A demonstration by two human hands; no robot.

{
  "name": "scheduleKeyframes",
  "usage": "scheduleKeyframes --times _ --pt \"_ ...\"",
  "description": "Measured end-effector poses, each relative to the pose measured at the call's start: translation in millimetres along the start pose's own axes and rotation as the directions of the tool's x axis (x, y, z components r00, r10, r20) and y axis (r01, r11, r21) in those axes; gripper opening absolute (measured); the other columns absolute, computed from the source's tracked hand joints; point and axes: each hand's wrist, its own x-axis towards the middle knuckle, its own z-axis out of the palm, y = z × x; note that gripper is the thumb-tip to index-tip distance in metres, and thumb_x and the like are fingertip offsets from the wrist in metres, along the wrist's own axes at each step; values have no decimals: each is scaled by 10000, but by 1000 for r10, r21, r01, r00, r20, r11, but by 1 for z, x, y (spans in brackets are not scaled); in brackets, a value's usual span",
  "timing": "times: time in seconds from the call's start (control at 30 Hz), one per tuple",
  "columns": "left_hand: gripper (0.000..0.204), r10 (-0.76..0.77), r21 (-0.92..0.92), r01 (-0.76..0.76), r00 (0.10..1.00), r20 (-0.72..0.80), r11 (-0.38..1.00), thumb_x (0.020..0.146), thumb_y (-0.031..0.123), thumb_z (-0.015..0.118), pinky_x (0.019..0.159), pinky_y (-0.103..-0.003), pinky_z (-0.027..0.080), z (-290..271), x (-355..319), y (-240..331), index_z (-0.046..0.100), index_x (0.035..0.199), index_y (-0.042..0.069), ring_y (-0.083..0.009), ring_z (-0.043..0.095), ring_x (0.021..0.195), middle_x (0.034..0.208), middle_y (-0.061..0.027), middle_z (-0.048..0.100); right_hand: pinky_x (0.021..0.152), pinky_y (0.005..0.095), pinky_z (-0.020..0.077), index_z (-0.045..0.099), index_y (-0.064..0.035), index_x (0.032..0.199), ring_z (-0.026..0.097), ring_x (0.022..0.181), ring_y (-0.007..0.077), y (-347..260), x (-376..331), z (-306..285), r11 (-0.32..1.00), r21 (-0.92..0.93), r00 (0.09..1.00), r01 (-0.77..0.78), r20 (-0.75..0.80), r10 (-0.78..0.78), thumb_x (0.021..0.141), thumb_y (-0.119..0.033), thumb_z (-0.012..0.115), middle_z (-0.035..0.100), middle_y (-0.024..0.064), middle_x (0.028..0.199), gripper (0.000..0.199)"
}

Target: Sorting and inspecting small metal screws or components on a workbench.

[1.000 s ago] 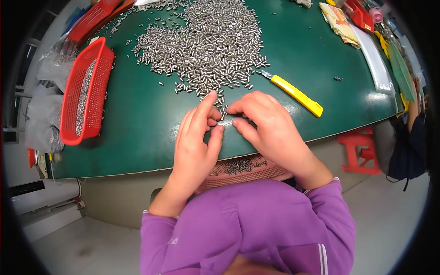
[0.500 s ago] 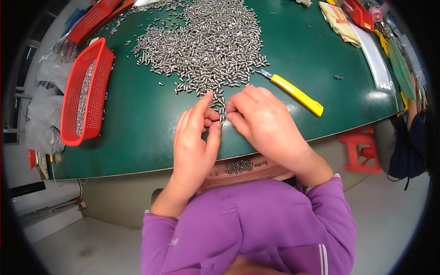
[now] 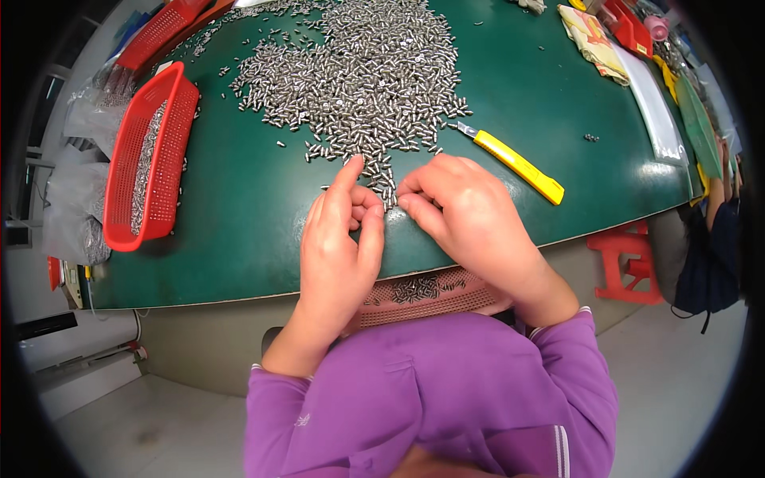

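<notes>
Many small silvery metal pins (image 3: 374, 72) lie heaped on a green table (image 3: 526, 95), with a narrow tail of them running toward me. My left hand (image 3: 335, 239) is at the left of that tail, index finger stretched forward and the thumb near the curled other fingers. Across from it, my right hand (image 3: 470, 207) has thumb and index finger drawn together beside the nearest pins. Anything between the fingertips of either hand is too small or hidden to make out. Below the table edge, a pink mesh basket (image 3: 470, 301) at my lap contains more pins.
A yellow utility knife (image 3: 518, 166), blade out, lies right of the heap. At left stands a red plastic basket (image 3: 171, 191) with pins in it. A folded cloth (image 3: 594, 44) and clear plastic bags (image 3: 649, 103) lie at right; a red stool (image 3: 625, 263) stands beyond the edge.
My left index finger has shifted slightly, and my right hand has moved a little to the right. A few pins in the tail lie differently between the hands.
</notes>
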Motion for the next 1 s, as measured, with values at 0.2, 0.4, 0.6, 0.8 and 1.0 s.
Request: scheduleKeyframes --times 0.2,0.4,0.6,0.8,1.0 --pt "583 -57 -18 57 998 10 998 852 -50 694 714 -340 525 0 4 3 487 1397 -57 -202 616 783 867 -85 655 747 436 531 685 -61 875 644 855 314 -3 2 2 998 -24 998 -51 40 52 860 -144 701 638 101 844 86" --pt "595 -47 -9 47 998 31 999 836 -55 705 729 -343 525 -1 4 0 493 1393 -51 -205 619 799 879 -85 657 742 429 533 675 -64 883 645 849 300 -3 2 1 997 3 995 -71 75 71 831 -136 721 638 86 835 99" --pt "605 -38 -38 40 998 45 999 827 -80 706 724 -287 496 -1 2 -4 517 1398 -10 -142 588 805 899 -46 650 698 392 514 662 -79 870 639 763 246 1 1 4 999 45 999 -27 31 26 781 -97 768 643 42 801 140" --pt "585 -60 -78 65 996 67 995 827 -60 697 758 -343 524 -2 2 -1 537 1385 10 -200 616 845 924 -71 673 738 436 526 654 -66 881 635 852 302 0 -3 5 999 40 999 -6 32 4 793 -120 742 630 81 844 136" --pt "562 -50 -103 56 997 62 993 840 -65 694 740 -280 484 -1 0 -3 565 1378 31 -127 582 830 939 -30 679 730 441 520 655 -68 872 628 847 300 -1 -3 8 999 35 1000 0 4 0 793 -118 738 623 78 844 125"
